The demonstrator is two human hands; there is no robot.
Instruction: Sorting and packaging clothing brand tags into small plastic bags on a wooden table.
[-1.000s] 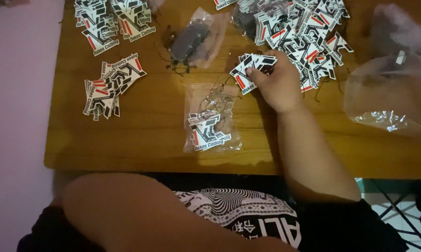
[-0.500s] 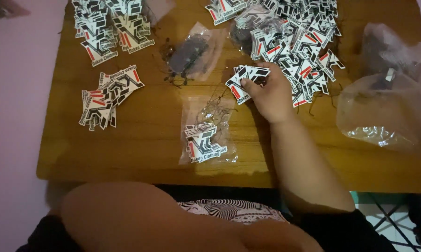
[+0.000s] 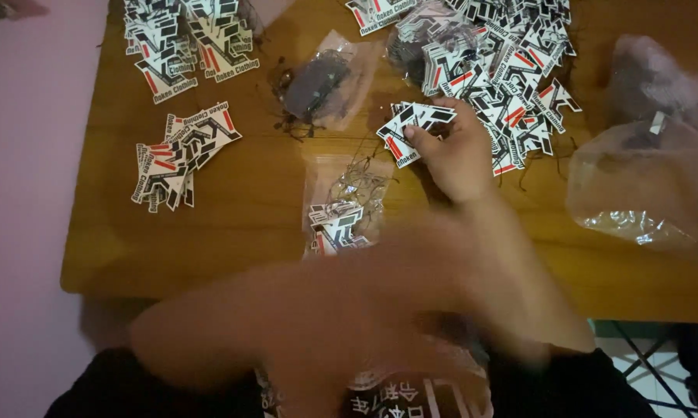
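Observation:
My right hand (image 3: 459,155) is shut on a small stack of white, black and red printed tags (image 3: 411,125), held just above the wooden table (image 3: 240,232). It is at the edge of a big loose pile of the same tags (image 3: 504,62). In front of it lies a clear bag (image 3: 345,205) with tags and thin strings inside. My left arm (image 3: 302,302) sweeps across the foreground as a blur, over the table's near edge. The left hand itself is smeared, so I cannot make out its fingers.
A fanned stack of tags (image 3: 180,153) lies at the left, with a larger heap (image 3: 186,42) behind it. A clear bag of dark items (image 3: 322,77) sits at the back middle. Crumpled plastic bags (image 3: 647,170) fill the right side.
My left arm has lifted from my lap and now moves fast across the foreground. The right hand has stayed in place with the tags.

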